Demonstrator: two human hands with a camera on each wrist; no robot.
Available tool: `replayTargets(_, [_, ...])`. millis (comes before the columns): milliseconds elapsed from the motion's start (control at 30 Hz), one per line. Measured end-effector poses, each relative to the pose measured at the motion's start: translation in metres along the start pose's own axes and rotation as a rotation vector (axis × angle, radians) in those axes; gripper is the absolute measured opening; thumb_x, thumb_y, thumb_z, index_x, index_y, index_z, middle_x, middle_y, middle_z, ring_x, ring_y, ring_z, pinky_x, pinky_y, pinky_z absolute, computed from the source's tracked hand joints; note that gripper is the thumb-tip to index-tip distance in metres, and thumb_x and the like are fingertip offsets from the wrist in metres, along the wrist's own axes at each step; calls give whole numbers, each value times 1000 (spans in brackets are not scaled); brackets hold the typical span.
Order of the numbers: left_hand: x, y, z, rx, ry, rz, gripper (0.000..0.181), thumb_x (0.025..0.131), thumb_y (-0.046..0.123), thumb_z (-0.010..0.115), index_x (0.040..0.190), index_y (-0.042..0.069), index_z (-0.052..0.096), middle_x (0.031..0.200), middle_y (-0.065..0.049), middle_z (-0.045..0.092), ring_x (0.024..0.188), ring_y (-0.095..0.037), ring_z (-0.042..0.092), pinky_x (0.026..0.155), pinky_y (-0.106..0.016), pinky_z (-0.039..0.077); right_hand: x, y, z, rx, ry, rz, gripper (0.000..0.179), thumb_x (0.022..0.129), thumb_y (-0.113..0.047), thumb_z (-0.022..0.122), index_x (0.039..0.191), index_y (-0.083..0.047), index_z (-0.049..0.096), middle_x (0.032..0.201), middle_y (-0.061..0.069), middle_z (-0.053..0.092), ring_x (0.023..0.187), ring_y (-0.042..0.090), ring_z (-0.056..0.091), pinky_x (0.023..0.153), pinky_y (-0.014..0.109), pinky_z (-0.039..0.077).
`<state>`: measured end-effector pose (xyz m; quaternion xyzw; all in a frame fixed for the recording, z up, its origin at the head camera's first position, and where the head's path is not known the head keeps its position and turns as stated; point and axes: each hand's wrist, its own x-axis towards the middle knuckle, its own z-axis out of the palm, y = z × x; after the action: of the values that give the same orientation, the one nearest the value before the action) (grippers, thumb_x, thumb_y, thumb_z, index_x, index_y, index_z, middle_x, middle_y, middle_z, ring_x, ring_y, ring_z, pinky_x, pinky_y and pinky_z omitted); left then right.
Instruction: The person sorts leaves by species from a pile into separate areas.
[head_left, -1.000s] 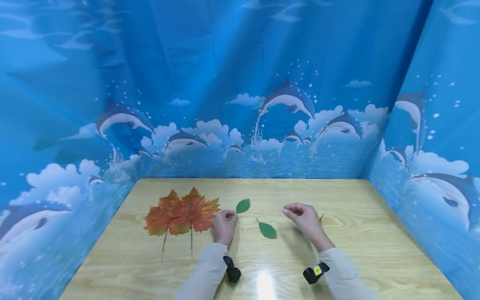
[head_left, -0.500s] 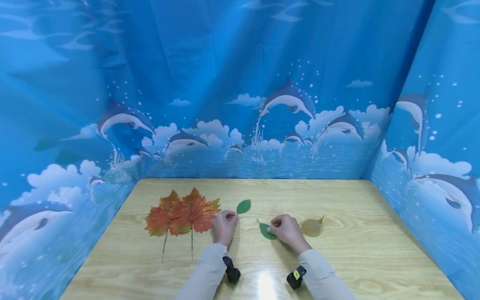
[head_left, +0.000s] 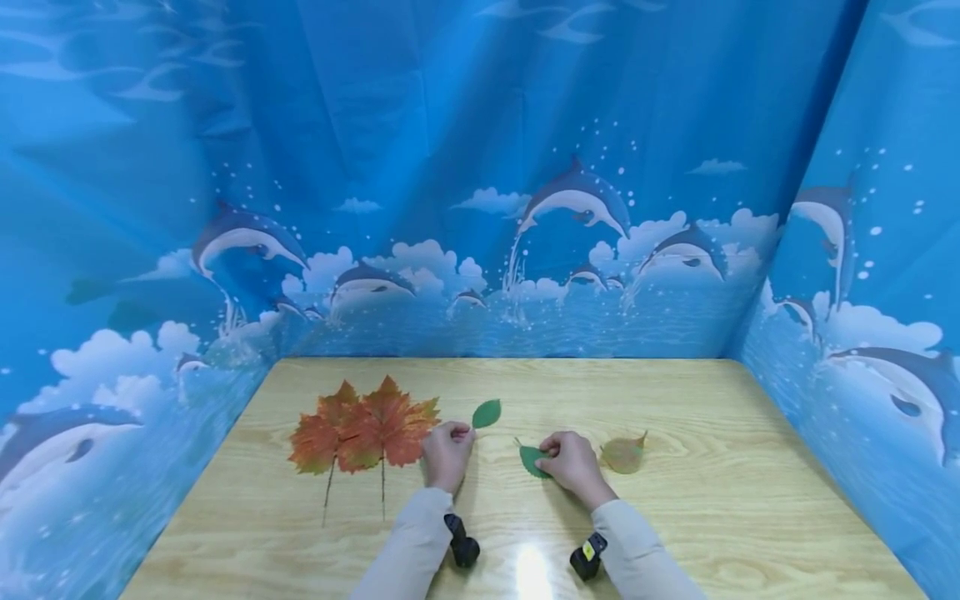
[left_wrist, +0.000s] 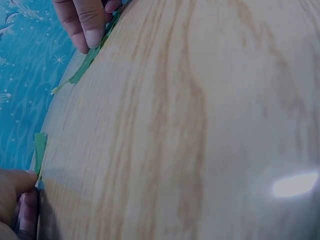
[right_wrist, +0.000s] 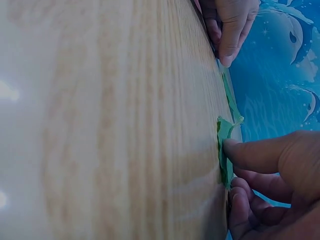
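Two small green leaves lie near the middle of the table. At the lower end of the left green leaf (head_left: 487, 413), the left hand (head_left: 447, 458) pinches its short stem between thumb and finger. The right hand (head_left: 573, 467) holds the right green leaf (head_left: 532, 459) by its near right side, thumb on top; its pale stem points up and left. In the right wrist view the thumb (right_wrist: 255, 155) lies over this leaf's surface, and the leaf is seen nearly edge-on. Part of the right leaf is hidden by the fingers.
Orange-red maple leaves (head_left: 386, 421) with dark stems lie left of the left hand. A yellowish-brown leaf (head_left: 623, 455) lies right of the right hand. The wooden table (head_left: 712, 517) meets a blue dolphin-print curtain (head_left: 420, 325) at its back and sides.
The right hand has moved left and down, away from over the yellowish-brown leaf, and taken hold of the right green leaf. The left hand has stayed in place.
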<state>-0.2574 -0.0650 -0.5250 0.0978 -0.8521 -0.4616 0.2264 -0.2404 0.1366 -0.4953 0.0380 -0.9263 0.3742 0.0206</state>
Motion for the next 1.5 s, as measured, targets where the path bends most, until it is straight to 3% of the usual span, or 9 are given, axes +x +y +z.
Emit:
replayTargets(467, [1, -1, 1, -10, -10, -15, 5, 77, 9, 78, 78, 10, 74, 70, 1, 69, 64, -11, 64, 64, -29, 53, -1, 0, 1, 19, -13, -2, 15, 73, -5, 79, 82, -4, 68, 76, 2, 61, 73, 15, 54, 69, 32, 46])
replayTargets(667, [1, 0, 1, -20, -4, -14, 6, 76, 9, 79, 78, 9, 74, 69, 0, 69, 64, -12, 64, 63, -29, 53, 0, -1, 1, -5, -16, 0, 21, 74, -6, 79, 92, -1, 68, 82, 5, 62, 79, 18, 56, 73, 36, 48])
replayTargets(1033, [0, 1, 0, -16, -6, -10, 5, 77, 8, 79, 79, 8, 74, 69, 0, 69, 63, -11, 63, 62, -29, 53, 1, -2, 0, 11, -36, -13, 14, 74, -6, 78, 82, -3, 67, 75, 3, 60, 72, 14, 54, 67, 31, 46])
replayTargets(1500, [0, 2, 0, -9, -3, -4, 5, 77, 8, 79, 78, 7, 74, 69, 0, 69, 64, -12, 64, 62, -29, 53, -1, 2, 5, 17, -22, -48, 15, 76, -5, 76, 84, -6, 63, 74, 0, 57, 69, 13, 50, 65, 30, 43])
